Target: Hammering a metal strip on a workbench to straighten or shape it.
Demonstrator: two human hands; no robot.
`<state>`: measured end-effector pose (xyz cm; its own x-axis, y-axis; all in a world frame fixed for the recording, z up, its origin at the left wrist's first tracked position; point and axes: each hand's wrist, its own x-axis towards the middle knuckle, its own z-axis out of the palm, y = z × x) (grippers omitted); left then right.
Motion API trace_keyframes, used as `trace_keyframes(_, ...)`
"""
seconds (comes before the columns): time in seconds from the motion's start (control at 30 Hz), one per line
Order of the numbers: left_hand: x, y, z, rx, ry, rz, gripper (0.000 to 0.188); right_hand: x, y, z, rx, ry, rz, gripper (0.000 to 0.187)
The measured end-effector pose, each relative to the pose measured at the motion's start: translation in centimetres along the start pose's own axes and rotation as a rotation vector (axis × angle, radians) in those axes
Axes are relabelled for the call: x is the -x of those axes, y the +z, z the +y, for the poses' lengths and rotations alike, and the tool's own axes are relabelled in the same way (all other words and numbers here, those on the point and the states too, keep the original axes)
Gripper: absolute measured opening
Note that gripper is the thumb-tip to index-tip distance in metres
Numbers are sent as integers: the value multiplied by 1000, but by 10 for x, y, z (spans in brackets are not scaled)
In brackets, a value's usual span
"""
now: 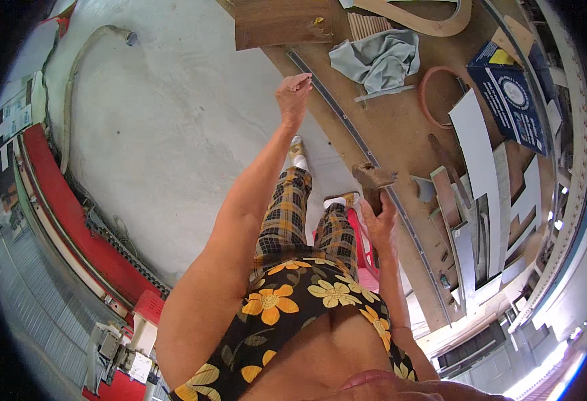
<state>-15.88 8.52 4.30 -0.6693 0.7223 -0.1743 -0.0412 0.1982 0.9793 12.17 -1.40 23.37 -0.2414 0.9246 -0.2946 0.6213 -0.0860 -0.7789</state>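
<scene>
The floral top (287, 301) is nearest. The right hand (382, 224) grips a brush (377, 176); the left hand's (293, 100) grip, I cannot tell. Slackening could drop the brush.

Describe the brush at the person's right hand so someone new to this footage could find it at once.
Start with the broad brown table on the right, then the long dark metal strip along its left edge. Partway along that strip, the right hand holds the brush. Its fuzzy, ragged brown head sets it apart from the smooth, flat panels farther right.
</scene>
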Motion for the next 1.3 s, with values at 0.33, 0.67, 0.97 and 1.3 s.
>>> trace_keyframes(0.33, -12, 10, -4, -329, 247, 74, 9, -53, 24, -19, -69, 176, -128, 35)
trace_keyframes(0.67, -16, 9, -15, -244, 326, 55, 10, -101, 59, -41, -187, 42, -109, 26)
trace_keyframes(0.97, -22, 6, -21, -189, 348, 67, 13, -156, 99, -58, -253, 62, -129, 22)
trace_keyframes(1.3, -18, 10, -16, -178, 267, 47, 12, -198, 127, -19, -19, -13, -131, 48)
